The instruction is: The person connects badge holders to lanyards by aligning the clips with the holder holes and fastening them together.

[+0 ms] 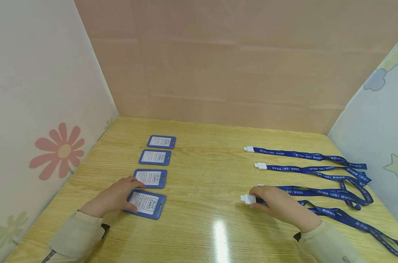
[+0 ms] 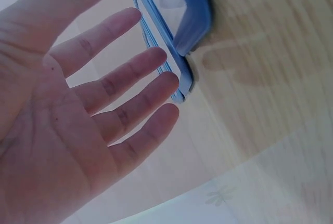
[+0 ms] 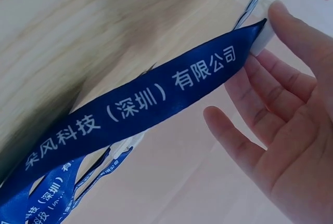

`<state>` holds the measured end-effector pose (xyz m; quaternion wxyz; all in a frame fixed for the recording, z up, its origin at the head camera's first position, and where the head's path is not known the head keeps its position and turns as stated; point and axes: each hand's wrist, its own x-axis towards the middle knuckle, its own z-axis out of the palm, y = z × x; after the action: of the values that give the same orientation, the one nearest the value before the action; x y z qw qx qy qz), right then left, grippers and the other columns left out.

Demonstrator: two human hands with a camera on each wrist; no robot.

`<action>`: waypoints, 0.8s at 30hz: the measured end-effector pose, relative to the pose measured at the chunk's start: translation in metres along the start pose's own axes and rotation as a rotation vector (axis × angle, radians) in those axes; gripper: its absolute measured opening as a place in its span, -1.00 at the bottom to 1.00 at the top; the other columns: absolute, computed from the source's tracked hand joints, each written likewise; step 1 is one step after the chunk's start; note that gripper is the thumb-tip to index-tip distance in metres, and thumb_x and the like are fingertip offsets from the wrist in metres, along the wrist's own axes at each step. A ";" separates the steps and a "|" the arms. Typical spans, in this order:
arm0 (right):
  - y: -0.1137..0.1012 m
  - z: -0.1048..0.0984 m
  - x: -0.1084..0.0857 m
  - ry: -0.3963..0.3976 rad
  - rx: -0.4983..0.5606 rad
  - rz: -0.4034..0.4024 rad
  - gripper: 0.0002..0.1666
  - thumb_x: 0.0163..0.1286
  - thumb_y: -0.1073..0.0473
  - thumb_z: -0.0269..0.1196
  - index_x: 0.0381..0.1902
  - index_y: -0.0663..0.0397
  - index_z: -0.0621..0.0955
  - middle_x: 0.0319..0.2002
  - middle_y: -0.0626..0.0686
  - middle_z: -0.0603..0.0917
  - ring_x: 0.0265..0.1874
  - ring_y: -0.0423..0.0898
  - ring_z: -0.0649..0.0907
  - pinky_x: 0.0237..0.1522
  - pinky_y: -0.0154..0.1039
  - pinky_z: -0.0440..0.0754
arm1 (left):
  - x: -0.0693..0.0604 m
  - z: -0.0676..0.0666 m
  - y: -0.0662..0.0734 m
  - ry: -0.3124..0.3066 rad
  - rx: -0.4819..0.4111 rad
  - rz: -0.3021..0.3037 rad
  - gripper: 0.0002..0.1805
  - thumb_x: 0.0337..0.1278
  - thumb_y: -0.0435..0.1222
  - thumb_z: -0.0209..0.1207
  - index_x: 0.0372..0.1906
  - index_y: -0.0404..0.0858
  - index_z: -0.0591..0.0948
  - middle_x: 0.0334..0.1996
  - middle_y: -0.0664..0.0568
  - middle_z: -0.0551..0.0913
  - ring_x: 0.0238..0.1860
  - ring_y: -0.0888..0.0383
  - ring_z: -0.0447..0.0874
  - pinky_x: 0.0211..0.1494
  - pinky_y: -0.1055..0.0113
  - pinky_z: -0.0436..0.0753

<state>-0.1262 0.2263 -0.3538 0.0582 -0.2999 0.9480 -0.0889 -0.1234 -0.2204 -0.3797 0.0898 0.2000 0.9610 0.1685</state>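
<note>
My left hand [image 1: 114,197] is at the left end of the nearest blue ID card holder [image 1: 154,206], thumb by its near edge and fingers over the far one. In the left wrist view the fingers [image 2: 127,81] are spread and nearly straight beside blue holder edges [image 2: 195,16]. Contact with the holder cannot be made out. On the right, my right hand [image 1: 279,202] pinches the white clip [image 1: 248,199] of the nearest dark blue lanyard [image 1: 360,223]. Its printed strap [image 3: 140,99] runs away from the fingertips in the right wrist view.
Three more blue ID card holders [image 1: 161,141] lie in a column behind the nearest one. Three other lanyards [image 1: 284,151] with white clips lie stretched toward the right edge. Patterned side walls and a plain back wall [image 1: 218,73] enclose the wooden table [image 1: 202,233].
</note>
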 end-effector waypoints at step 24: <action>-0.005 0.002 0.006 0.048 -0.030 -0.066 -0.75 0.18 0.10 0.31 -0.21 0.08 0.60 -0.34 -0.14 0.66 -0.45 -0.36 0.51 -0.45 -0.42 0.52 | 0.001 -0.001 0.002 -0.027 -0.041 -0.039 -0.31 -0.54 -0.18 0.53 -0.06 -0.29 0.60 -0.02 -0.14 0.58 0.00 -0.09 0.54 0.10 -0.07 0.53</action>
<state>-0.1276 0.2184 -0.3545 0.0279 -0.3294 0.9400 -0.0839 -0.1236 -0.2191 -0.3783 0.1098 0.1817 0.9598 0.1837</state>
